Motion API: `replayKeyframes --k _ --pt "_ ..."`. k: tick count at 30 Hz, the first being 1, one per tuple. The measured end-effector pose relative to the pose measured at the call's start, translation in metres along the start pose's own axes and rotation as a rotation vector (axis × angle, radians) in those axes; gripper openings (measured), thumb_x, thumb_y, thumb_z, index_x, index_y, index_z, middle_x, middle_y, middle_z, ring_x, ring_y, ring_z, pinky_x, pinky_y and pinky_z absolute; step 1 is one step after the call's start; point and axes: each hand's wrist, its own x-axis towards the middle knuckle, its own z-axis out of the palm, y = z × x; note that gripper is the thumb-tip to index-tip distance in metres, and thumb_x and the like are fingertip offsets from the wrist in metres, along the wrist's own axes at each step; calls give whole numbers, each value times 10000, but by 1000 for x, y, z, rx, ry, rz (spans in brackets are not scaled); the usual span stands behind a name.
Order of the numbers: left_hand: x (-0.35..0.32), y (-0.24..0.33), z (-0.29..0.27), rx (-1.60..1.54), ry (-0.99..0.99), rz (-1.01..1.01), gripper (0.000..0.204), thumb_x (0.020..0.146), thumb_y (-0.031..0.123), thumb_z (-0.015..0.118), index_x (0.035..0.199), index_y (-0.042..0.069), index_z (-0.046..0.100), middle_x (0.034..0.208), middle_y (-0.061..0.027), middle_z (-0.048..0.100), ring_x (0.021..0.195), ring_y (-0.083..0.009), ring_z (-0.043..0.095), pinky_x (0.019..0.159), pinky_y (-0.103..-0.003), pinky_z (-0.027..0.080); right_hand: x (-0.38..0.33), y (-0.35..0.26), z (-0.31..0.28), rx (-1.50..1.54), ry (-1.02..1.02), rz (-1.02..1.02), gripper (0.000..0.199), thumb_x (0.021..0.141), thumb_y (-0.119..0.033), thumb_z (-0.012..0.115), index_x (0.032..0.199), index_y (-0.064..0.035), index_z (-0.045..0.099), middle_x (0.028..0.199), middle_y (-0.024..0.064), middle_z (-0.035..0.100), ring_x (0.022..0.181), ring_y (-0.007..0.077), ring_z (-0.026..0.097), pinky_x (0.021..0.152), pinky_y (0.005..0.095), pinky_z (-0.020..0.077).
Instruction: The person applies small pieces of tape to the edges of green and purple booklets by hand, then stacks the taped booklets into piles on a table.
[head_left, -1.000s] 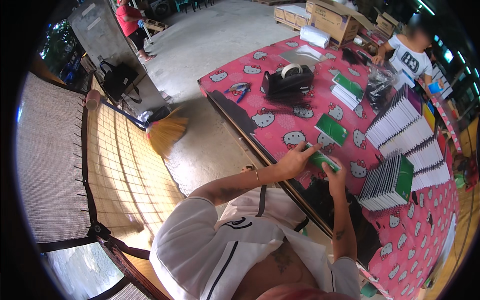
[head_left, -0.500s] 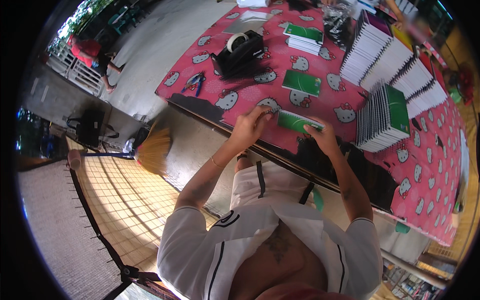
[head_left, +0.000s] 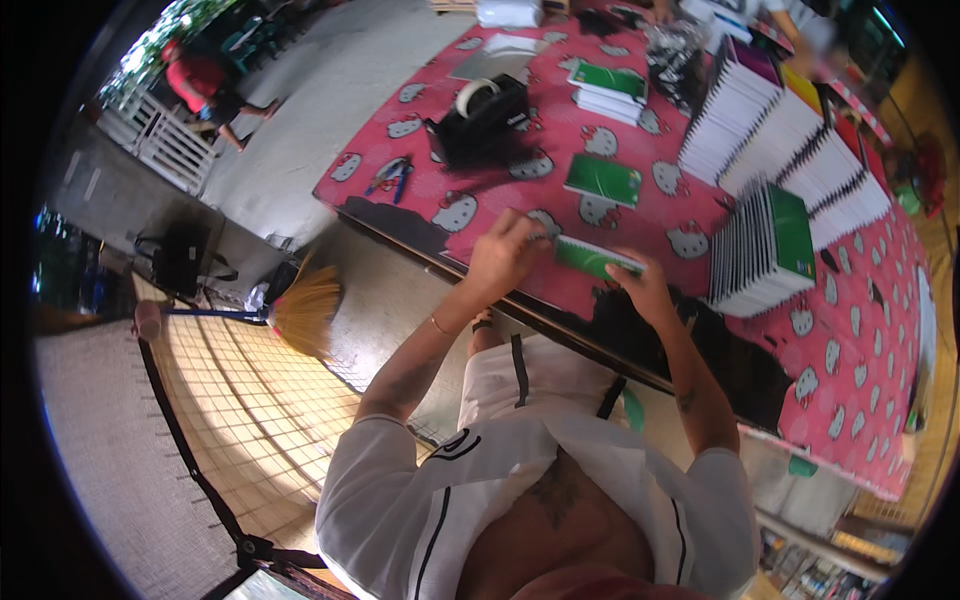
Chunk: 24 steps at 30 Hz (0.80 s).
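A small green notebook (head_left: 590, 257) is held flat just above the near edge of a table covered in a red cartoon-print cloth (head_left: 860, 330). My left hand (head_left: 505, 255) grips its left end and my right hand (head_left: 640, 288) grips its right end. Another green notebook (head_left: 602, 180) lies flat on the cloth just beyond my hands. To the right stand rows of upright notebooks, the nearest with a green cover (head_left: 765, 245).
A black tape dispenser (head_left: 480, 115) sits at the table's left, with blue-handled scissors (head_left: 393, 175) near the corner. A short stack of green notebooks (head_left: 610, 90) lies further back. A broom (head_left: 290, 310) rests on the floor to my left. A person in red (head_left: 205, 85) stands far off.
The view has swung so the table now sits higher and more central. Both hands stay on the small green notebook at the table's edge.
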Motion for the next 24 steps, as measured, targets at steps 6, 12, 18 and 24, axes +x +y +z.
replayKeyframes --k 6,12,18,24 --pt "21 -2 -7 -44 -239 110 267 936 263 656 1108 58 652 982 -130 636 820 -330 677 706 -414 552 -6 -19 -6 61 2 -49 282 930 -145 689 1139 42 660 911 38 663 803 90 572 713 261 479" --pt "33 5 -17 96 -462 46 390 903 385 655 1168 99 631 1132 -83 612 1057 -319 607 830 -510 466 -8 -35 -3 98 -6 -50 276 937 -135 683 1144 45 659 928 31 661 811 84 571 707 254 476" --pt "0 45 9 534 -74 154 698 889 441 635 1440 63 433 1542 -116 370 1460 -300 304 1120 -638 202 -24 -45 18 185 158 3 291 932 -132 687 1152 56 652 996 40 665 900 95 585 809 263 477" --pt "7 16 10 398 -82 207 429 897 336 664 1250 99 603 1310 -59 586 1298 -246 506 1130 -669 177 -31 -30 28 167 202 -7 289 927 -127 688 1140 64 652 985 41 667 897 98 588 826 275 482"
